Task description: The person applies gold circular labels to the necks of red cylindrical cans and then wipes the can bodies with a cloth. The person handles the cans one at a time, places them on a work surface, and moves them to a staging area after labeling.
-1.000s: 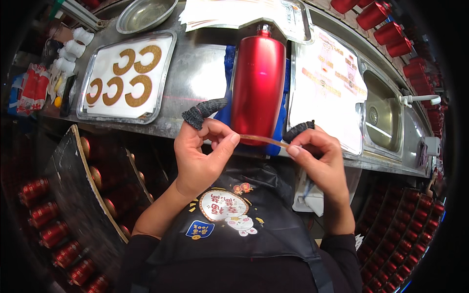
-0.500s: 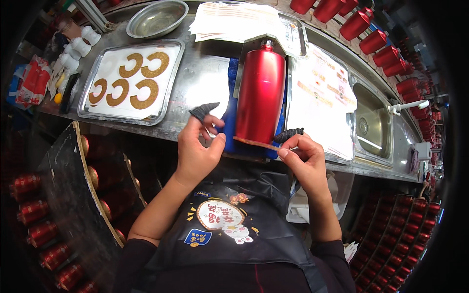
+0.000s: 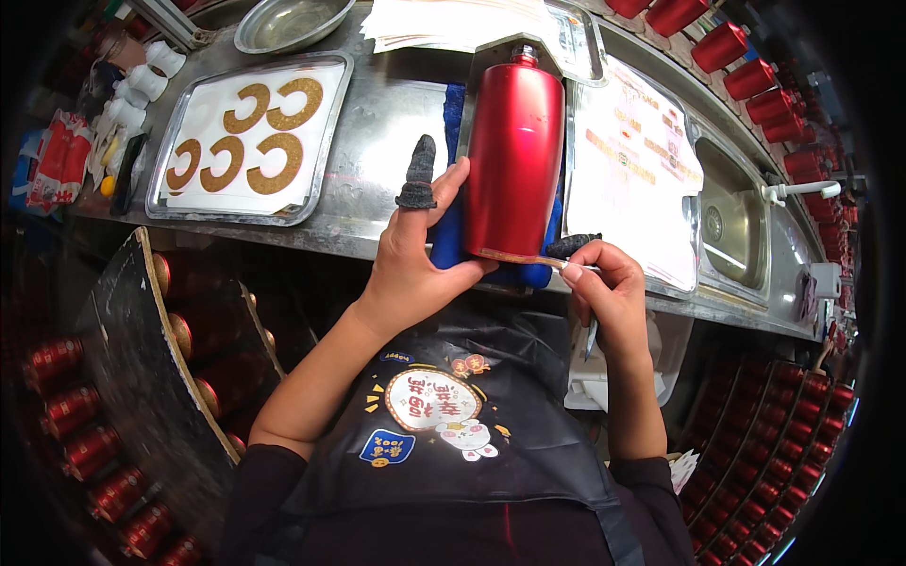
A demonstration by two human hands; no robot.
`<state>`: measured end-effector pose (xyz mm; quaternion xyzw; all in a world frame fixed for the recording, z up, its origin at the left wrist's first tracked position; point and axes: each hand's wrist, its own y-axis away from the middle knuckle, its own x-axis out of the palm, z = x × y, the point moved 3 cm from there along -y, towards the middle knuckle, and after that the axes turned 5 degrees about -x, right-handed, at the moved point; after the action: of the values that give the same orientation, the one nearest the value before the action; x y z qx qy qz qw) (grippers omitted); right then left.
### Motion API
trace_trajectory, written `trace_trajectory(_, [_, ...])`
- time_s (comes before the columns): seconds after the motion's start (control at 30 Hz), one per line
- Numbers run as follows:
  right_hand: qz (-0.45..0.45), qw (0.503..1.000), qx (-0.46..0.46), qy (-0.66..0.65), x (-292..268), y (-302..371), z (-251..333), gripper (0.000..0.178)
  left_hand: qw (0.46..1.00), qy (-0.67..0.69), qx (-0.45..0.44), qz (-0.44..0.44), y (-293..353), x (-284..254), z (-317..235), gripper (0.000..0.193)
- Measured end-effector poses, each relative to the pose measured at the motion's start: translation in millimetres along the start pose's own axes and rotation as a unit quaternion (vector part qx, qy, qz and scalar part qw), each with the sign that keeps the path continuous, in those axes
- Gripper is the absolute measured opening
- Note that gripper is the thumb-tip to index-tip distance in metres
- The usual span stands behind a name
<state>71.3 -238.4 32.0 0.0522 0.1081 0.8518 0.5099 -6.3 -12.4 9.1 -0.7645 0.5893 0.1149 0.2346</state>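
A glossy red bottle lies with its neck away from me on a blue cloth. Along its near bottom edge runs a thin gold strip, whose right end is pinched between the thumb and forefinger of my right hand. A slim grey piece, perhaps a tool, pokes out below that hand; most of it is hidden. My left hand is at the bottle's lower left side, fingers stretched out and thumb near the base. Black finger covers sit on both forefingers.
To the left, a metal tray holds several gold C-shaped pieces on white sheets. Printed sheets lie right of the bottle, beside a sink. A metal bowl and stacked papers are behind. Red bottles fill racks around.
My left hand has moved right to the bottle's side, its curled fingers now stretched out. My right hand still pinches the strip's end. The whole view has shifted slightly.
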Motion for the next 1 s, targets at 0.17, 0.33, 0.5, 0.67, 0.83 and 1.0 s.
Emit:
trace_trajectory(0.17, [-0.005, 1.0, -0.001, -0.002, 1, 3, -1, 0.013, 0.965, 0.239, -0.068, 0.081, -1, -7, 7, 0.106])
trace_trajectory(0.33, [-0.008, 0.999, -0.018, -0.027, 5, 4, 3, 0.014, 0.938, 0.328, -0.106, 0.034, -2, 5, 16, 0.098])
trace_trajectory(0.5, [-0.027, 0.999, -0.007, -0.035, 3, 4, 3, 0.014, 0.959, 0.263, -0.108, 0.007, -7, 17, 15, 0.094])
trace_trajectory(0.67, [-0.034, 0.996, -0.002, -0.077, 2, 5, 0, 0.011, 0.969, 0.226, -0.102, 0.003, -6, 18, 10, 0.098])
trace_trajectory(0.83, [-0.033, 0.998, -0.008, -0.058, 6, 7, -3, 0.012, 0.947, 0.304, -0.104, 0.015, -5, 16, 18, 0.094])
trace_trajectory(1.0, [-0.036, 0.997, -0.001, -0.063, 9, 5, -2, 0.013, 0.906, 0.402, -0.13, 0.024, -6, 12, 25, 0.089])
